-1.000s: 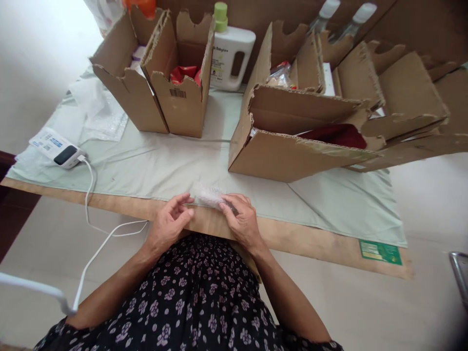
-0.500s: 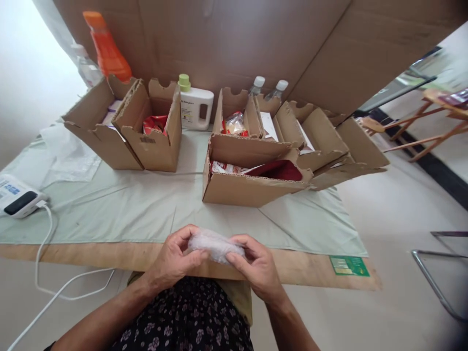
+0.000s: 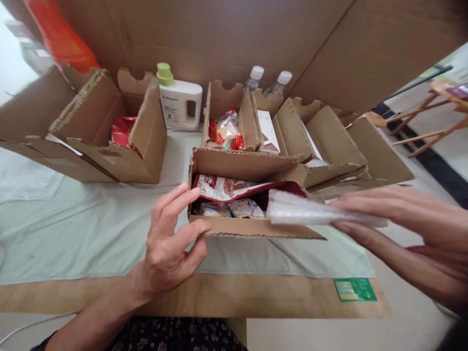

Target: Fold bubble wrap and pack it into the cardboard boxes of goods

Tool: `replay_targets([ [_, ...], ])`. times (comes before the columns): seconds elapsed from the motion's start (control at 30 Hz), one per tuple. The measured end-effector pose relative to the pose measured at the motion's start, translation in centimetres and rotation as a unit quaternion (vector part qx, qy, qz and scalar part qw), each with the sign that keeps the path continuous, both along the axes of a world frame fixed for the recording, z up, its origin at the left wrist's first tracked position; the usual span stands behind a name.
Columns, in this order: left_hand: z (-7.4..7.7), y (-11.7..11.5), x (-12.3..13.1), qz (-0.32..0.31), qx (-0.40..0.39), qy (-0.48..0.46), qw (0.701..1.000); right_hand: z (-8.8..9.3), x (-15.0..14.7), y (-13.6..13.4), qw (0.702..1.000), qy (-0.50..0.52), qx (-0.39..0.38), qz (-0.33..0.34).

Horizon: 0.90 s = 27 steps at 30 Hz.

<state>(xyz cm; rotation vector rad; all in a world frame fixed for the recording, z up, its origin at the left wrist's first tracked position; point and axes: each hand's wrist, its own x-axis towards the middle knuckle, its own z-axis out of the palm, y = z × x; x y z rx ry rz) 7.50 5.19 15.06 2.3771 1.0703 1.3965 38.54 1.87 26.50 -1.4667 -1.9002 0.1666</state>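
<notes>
My right hand [image 3: 398, 229] pinches a clear plastic-wrapped packet [image 3: 303, 212] and holds it over the right front corner of a low cardboard box [image 3: 256, 228]. That box holds a red and white snack bag [image 3: 230, 187] and smaller packets. My left hand [image 3: 173, 241] is open, fingers spread, its thumb and fingertips at the box's front left corner.
More open cardboard boxes [image 3: 109, 141] stand left and behind, one with a red packet [image 3: 122, 130]. A white detergent bottle [image 3: 177, 100] with a green cap and two clear bottles [image 3: 268, 83] stand against a cardboard wall. A pale green cloth [image 3: 91, 224] covers the table.
Both hands held the packet at the table's near edge. Now only the right hand holds it, lifted over the box, and the left hand has let go and moved to the box corner.
</notes>
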Motion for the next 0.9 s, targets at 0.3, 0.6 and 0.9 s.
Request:
replay_targets([
  [0.3,-0.3,0.0,-0.5,-0.042,-0.015,-0.005,0.999,-3.6,-3.8,5.1,0.943,-0.261,-0.068,0.193],
  [0.6,-0.3,-0.3,-0.8,-0.042,-0.018,0.008,0.999,-6.0,-6.1,6.5,0.902,-0.357,-0.236,0.062],
  [0.9,-0.3,0.5,-0.2,-0.018,0.019,0.011,1.0,-5.1,-6.1,7.2,0.912,-0.308,-0.27,0.021],
])
